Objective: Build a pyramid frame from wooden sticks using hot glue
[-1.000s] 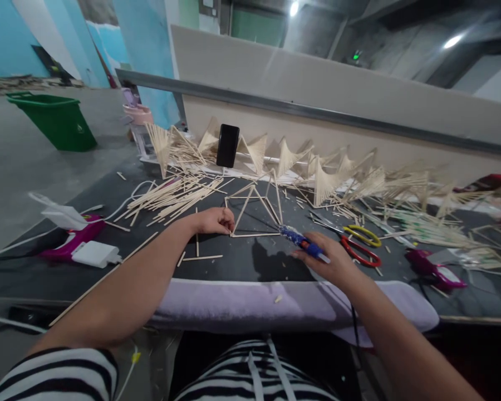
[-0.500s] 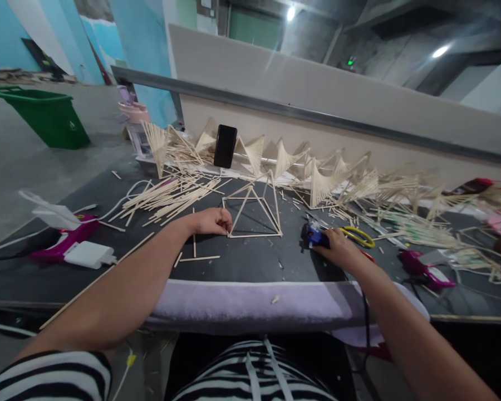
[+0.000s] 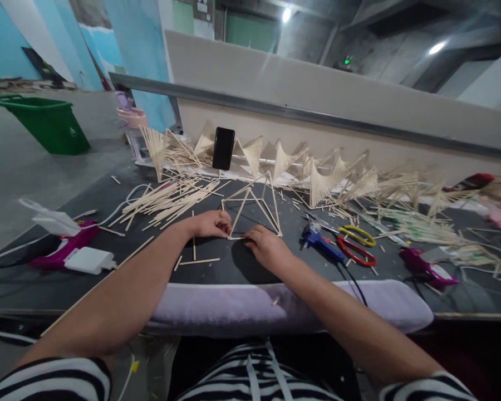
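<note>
A frame of thin wooden sticks [image 3: 254, 196], shaped like open triangles, stands on the dark table in front of me. My left hand [image 3: 214, 224] is closed, its fingers pinched at the frame's front left corner. My right hand [image 3: 269, 248] has its thumb and fingers together on the front bottom stick, near the middle; the exact grip is partly hidden. To the right, a blue glue gun [image 3: 323, 243] lies on the table beside scissors with red [image 3: 356, 250] and yellow [image 3: 358, 235] handles. Several loose sticks [image 3: 199, 261] lie by my left forearm.
Loose sticks [image 3: 173, 201] are heaped behind my left hand. Finished-looking fan-shaped stick models [image 3: 321, 184] line the back, near an upright black phone [image 3: 224, 148]. Magenta power strips [image 3: 64, 245] with cables sit left and right. Lilac padding [image 3: 217, 306] covers the front edge.
My right hand has let go of the glue gun, now lying on the table, and moved left to the frame's front stick. My left hand stays at the corner.
</note>
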### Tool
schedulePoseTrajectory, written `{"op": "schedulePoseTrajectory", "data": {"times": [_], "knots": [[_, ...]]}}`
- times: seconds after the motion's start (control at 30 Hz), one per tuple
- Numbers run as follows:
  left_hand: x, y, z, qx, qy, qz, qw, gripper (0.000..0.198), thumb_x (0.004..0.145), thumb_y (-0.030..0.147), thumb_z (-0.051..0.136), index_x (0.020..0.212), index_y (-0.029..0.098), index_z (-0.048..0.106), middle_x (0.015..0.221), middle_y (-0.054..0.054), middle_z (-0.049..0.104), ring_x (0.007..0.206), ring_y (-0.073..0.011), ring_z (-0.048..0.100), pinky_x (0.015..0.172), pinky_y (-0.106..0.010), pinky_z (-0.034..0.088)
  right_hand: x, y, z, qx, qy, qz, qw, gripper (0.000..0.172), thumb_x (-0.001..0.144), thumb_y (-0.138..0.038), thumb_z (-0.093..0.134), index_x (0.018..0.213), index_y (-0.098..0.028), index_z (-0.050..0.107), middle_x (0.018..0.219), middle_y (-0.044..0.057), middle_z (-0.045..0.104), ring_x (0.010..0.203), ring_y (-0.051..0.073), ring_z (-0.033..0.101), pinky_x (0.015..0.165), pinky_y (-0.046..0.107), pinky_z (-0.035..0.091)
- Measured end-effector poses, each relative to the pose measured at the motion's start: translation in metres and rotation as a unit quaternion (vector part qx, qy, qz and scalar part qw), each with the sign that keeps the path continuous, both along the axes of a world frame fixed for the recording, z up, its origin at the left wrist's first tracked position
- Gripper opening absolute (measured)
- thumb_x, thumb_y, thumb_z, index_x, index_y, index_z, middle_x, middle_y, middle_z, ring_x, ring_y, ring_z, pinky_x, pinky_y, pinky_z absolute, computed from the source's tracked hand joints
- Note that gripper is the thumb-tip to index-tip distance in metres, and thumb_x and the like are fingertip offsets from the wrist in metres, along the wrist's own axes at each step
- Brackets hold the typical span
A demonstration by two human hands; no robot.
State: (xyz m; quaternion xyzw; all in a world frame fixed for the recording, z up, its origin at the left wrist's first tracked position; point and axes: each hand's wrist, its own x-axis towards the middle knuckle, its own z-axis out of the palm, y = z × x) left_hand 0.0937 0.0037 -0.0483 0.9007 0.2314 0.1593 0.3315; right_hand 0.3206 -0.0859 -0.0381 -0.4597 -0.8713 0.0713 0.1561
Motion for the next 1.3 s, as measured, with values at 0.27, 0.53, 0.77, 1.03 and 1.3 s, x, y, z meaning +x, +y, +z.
{"op": "schedulePoseTrajectory", "data": {"times": [0.27, 0.53, 0.77, 1.03, 1.3], "knots": [[0.001, 0.002, -0.006, 0.006, -0.002, 0.015, 1.000, 0.011, 0.070, 0.022, 0.066, 0.078, 0.014, 0.069, 0.087, -0.003, 0.055, 0.069, -0.0075, 0.053, 0.068, -0.017, 0.044, -0.011, 0.024, -0.004, -0.014, -0.054, 0.007, 0.998, 0.016, 0.086, -0.020, 0.046, 0.091, -0.021, 0.061, 0.097, 0.004, 0.059, 0.085, 0.013, 0.058, 0.074, 0.022, 0.041], [0.001, 0.001, -0.004, 0.029, 0.020, 0.035, 0.999, 0.014, 0.070, 0.020, 0.067, 0.083, 0.016, 0.070, 0.094, -0.004, 0.055, 0.071, -0.0084, 0.056, 0.071, -0.019, 0.045, -0.011, 0.024, 0.000, 0.014, -0.113, -0.004, 0.993, 0.020, 0.089, -0.026, 0.040, 0.096, -0.021, 0.058, 0.100, 0.005, 0.061, 0.083, 0.016, 0.060, 0.067, 0.024, 0.041], [0.002, -0.003, 0.001, 0.038, 0.026, 0.029, 0.999, 0.014, 0.073, 0.025, 0.066, 0.082, 0.015, 0.070, 0.094, -0.005, 0.055, 0.074, -0.0089, 0.056, 0.073, -0.019, 0.044, -0.008, 0.022, 0.001, 0.017, -0.113, -0.008, 0.993, 0.021, 0.090, -0.027, 0.038, 0.098, -0.020, 0.056, 0.099, 0.006, 0.061, 0.085, 0.016, 0.059, 0.068, 0.023, 0.039], [0.003, 0.000, 0.001, 0.054, 0.028, 0.011, 0.998, 0.015, 0.075, 0.027, 0.064, 0.081, 0.015, 0.070, 0.095, -0.005, 0.056, 0.081, -0.0115, 0.057, 0.079, -0.021, 0.043, -0.008, 0.025, -0.004, 0.026, -0.116, -0.006, 0.993, 0.018, 0.089, -0.025, 0.037, 0.095, -0.021, 0.055, 0.098, 0.004, 0.061, 0.084, 0.015, 0.058, 0.065, 0.023, 0.039], [0.005, 0.000, 0.001, 0.064, 0.028, 0.008, 0.998, 0.016, 0.074, 0.025, 0.064, 0.087, 0.016, 0.069, 0.092, -0.004, 0.059, 0.079, -0.0113, 0.056, 0.077, -0.021, 0.043, -0.007, 0.024, -0.005, 0.027, -0.108, -0.006, 0.994, 0.019, 0.090, -0.026, 0.037, 0.095, -0.021, 0.054, 0.099, 0.005, 0.061, 0.084, 0.015, 0.058, 0.066, 0.024, 0.039]]}}
